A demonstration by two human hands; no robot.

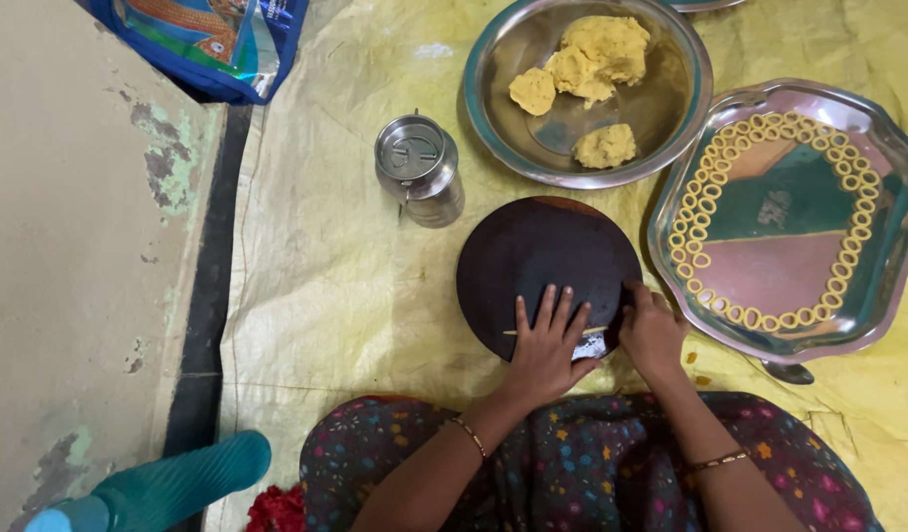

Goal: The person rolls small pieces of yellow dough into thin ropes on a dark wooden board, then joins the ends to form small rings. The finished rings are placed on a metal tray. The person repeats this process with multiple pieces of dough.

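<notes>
- Left hand, fingers spread flat, rolls a thin yellow dough strand on the round dark wooden board: press lightly, evenly.
- Right hand, fingers curled, rests at the strand's right end; whether it pinches it, I cannot tell.

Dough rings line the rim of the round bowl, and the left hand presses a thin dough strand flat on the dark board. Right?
Not quite. In the head view the dough rings line the rim of the tray, not the round bowl, which holds dough lumps. The left hand does press a strand on the board.
</notes>
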